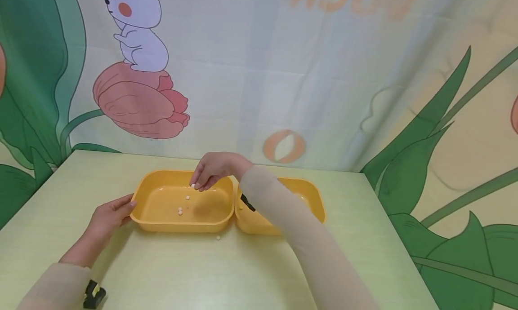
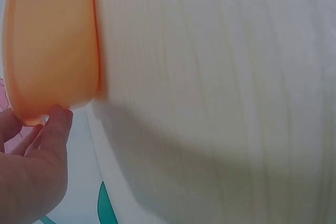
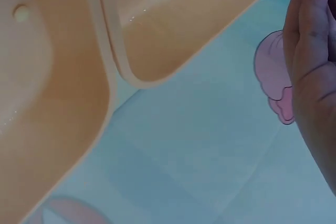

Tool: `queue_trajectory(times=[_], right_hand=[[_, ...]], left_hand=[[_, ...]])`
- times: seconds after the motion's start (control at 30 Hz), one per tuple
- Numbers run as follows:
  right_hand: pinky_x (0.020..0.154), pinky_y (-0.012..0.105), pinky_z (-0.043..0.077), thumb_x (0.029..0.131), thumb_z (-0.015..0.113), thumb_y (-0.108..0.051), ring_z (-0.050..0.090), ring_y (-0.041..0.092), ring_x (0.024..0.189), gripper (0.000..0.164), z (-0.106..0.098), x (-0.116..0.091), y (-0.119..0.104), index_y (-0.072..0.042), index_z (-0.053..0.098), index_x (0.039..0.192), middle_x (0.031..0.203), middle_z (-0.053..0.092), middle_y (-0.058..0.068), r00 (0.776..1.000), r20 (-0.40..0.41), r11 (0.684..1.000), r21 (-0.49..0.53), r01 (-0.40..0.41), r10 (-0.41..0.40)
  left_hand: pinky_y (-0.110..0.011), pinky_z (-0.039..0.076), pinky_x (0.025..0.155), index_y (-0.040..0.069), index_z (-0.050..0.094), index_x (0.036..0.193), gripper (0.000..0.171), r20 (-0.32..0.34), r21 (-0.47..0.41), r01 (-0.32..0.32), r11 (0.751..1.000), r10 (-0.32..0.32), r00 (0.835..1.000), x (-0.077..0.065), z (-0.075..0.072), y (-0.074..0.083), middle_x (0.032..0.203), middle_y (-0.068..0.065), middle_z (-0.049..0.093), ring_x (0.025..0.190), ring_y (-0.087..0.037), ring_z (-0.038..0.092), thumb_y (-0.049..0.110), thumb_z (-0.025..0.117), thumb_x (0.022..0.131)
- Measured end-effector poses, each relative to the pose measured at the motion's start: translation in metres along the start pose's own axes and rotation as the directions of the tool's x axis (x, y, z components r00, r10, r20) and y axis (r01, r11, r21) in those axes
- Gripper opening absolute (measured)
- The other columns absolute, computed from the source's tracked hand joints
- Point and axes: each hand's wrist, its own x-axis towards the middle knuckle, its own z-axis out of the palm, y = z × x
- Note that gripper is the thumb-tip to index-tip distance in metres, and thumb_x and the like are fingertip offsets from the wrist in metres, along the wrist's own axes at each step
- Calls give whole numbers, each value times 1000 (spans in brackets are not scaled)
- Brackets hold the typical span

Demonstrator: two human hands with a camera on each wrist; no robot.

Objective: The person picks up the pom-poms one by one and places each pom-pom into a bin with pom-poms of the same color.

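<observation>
Two yellow plastic trays stand side by side on the table. My left hand [image 1: 109,218] grips the outer end of the left tray [image 1: 178,227], its thumb and fingers at the rim in the left wrist view. Above that tray's inside, my right hand [image 1: 216,168] pinches a small white bead [image 1: 193,185] between its fingertips. Below it, a few white beads [image 1: 188,197] lie on the tray's floor. The right tray [image 1: 319,206] is partly hidden under my right forearm; a small yellowish bead [image 3: 21,13] lies in it.
A loose white bead [image 1: 218,238] lies on the pale wooden table [image 1: 194,274] in front of the left tray. Behind the table hangs a printed curtain [image 1: 226,85] with a cartoon animal and plants. Each wrist carries a black strap or device [image 1: 94,294].
</observation>
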Motion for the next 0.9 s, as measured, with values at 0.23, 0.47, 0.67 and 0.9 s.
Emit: queue_trajectory(times=[0.23, 0.47, 0.67, 0.9], right_hand=[[105, 39, 60, 95, 68, -1, 70, 13, 74, 15, 3, 26, 2, 5, 73, 109, 86, 72, 4, 1000, -21, 999, 36, 0, 1], [110, 41, 55, 95, 69, -2, 68, 15, 74, 11, 7, 34, -3, 3, 73, 104, 91, 72, 9, 997, -49, 998, 18, -64, 65], [100, 33, 62, 96, 69, -4, 68, 16, 76, 18, 10, 40, -6, 3, 74, 111, 88, 72, 7, 991, -92, 995, 31, -98, 100], [72, 21, 63, 94, 71, -3, 66, 15, 70, 22, 17, 54, 2, 5, 74, 114, 83, 73, 8, 981, -87, 984, 42, -171, 174]], left_hand=[[-32, 52, 104, 0, 21, 161, 63, 3, 7, -2, 1000, 2, 1000, 1, -1, -1, 166, -28, 23, 148, -44, 39, 37, 38, 112], [-33, 52, 105, -1, 22, 160, 62, 4, 16, -11, 1000, 11, 1000, 0, -1, 0, 166, -28, 24, 148, -44, 39, 35, 37, 112], [-35, 52, 106, -3, 22, 159, 62, -2, 35, -35, 999, 35, 999, 0, -3, -1, 165, -30, 24, 148, -44, 38, 34, 36, 112], [-34, 52, 106, -3, 23, 159, 62, -10, 24, -29, 999, 29, 1000, 0, -1, -1, 165, -29, 26, 147, -44, 40, 34, 37, 112]])
